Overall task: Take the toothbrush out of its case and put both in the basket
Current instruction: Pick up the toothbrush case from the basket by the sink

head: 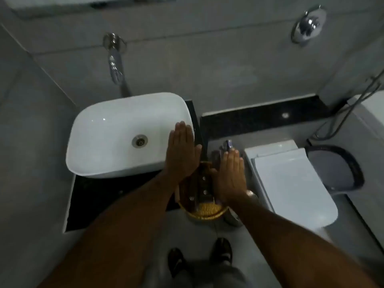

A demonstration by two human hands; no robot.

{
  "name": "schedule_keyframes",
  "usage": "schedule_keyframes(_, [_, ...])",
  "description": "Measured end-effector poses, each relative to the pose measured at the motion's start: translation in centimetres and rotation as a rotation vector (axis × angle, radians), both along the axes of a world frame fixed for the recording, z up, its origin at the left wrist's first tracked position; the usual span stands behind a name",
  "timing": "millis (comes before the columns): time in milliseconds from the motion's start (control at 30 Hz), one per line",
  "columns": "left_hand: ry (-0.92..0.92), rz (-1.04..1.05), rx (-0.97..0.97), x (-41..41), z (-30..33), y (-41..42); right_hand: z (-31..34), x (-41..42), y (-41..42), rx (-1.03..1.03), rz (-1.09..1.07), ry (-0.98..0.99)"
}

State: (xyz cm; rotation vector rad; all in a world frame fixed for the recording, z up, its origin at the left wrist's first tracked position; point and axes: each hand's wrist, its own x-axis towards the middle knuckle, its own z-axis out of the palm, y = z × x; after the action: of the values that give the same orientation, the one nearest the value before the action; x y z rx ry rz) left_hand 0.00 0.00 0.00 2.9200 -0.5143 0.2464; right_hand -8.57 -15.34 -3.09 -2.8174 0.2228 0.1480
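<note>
From where I watch, the white sink [116, 134] sits left, the yellow basket [204, 213] overhangs the counter edge, my flat, empty left hand [181, 152] and right hand [229, 175] could tip it, toothbrush and case indistinguishable.

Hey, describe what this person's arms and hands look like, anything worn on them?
Both forearms are bare, with no sleeves in view. The left hand shows no rings or gloves. The right hand is also ungloved, and a round metallic wristwatch sits at its wrist. Finer detail is too blurred to tell.
</note>
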Motion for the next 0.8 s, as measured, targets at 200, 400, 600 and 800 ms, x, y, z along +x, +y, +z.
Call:
schedule_keyframes(200, [0.159, -0.106, 0.1, -0.6, -4.5, -3.5, -4.3, -4.2, -1.1, -0.121, 0.036, 0.086])
schedule_keyframes(400, [0.097, -0.157, 0.158, 2.8, -3.0, -5.4, -4.6, -3.8, -1.5, -0.148, 0.073, 0.069])
schedule_keyframes(600, [0.479, -0.391, 0.19, 5.1, -2.0, -7.4, -5.4, -3.6, -1.6, -0.132, 0.107, 0.08])
schedule_keyframes(800, [0.766, -0.261, 0.098, 7.4, -2.2, -7.9, -5.7, -3.6, -1.4, -0.06, 0.065, 0.055])
